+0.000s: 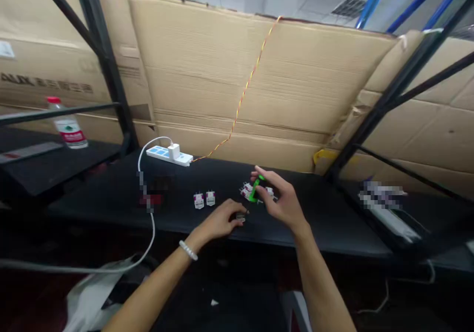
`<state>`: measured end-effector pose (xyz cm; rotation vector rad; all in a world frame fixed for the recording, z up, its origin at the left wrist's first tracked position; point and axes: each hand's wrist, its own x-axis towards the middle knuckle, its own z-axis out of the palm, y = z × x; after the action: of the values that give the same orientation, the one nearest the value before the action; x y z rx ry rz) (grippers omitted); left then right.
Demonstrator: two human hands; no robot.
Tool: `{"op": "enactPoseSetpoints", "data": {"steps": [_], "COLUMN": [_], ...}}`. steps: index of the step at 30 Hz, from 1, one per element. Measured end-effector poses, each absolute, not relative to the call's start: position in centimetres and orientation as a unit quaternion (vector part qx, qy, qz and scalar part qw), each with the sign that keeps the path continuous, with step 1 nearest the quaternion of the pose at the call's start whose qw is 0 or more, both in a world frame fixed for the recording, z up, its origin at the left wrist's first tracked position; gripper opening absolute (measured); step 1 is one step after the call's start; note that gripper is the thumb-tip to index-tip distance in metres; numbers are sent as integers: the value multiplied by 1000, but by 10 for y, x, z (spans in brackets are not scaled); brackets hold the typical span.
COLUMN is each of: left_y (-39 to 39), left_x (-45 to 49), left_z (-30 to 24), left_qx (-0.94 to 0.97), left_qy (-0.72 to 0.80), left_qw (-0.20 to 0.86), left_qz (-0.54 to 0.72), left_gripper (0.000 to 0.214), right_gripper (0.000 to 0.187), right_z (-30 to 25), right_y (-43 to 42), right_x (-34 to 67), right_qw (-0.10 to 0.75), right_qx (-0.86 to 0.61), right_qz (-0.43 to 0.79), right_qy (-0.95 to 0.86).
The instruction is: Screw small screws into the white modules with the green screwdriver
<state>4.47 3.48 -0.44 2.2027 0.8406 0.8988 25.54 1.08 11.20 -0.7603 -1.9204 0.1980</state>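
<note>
My left hand (224,218) rests on the black tabletop with its fingers closed on a small plug adapter (240,218), mostly covered by the fingers. A bright green tool (255,189) stands tilted in my right hand (280,197), gripped between thumb and fingers; its exact kind does not show. Beyond and beside the right hand lie several small white plug adapters (246,188) with pink-purple parts, some partly hidden. Two similar ones, a left white adapter (199,201) and a right white adapter (210,198), sit side by side left of my left hand, prongs pointing away.
At the back of the black table (170,184) lies a white power strip (183,159) with a charger (174,151) and white cable. A twisted yellow-red cord (242,97) runs up the cardboard wall (207,60). Black metal posts flank the table; a water bottle (70,129) stands left.
</note>
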Motion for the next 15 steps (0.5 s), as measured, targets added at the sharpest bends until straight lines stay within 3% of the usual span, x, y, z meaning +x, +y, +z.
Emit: {"op": "enactPoseSetpoints", "data": {"steps": [5, 9, 11, 15], "left_y": [35, 34, 34, 33], "left_x": [44, 45, 45, 45], "left_z": [-5, -3, -2, 0], "left_qx": [828, 831, 833, 833], "left_qy": [325, 317, 314, 320], "left_qw": [305, 302, 303, 301], "left_qz": [340, 343, 340, 336], "left_gripper": [29, 28, 27, 26], "right_gripper": [36, 45, 40, 25], "right_z": [112, 108, 105, 101], "right_y": [13, 11, 11, 11], "right_x": [254, 250, 247, 238], "right_qw": [520, 508, 522, 542], "right_qx": [-348, -324, -319, -382], "right_qz": [-28, 41, 42, -69], "right_qy": [-780, -797, -790, -746]}}
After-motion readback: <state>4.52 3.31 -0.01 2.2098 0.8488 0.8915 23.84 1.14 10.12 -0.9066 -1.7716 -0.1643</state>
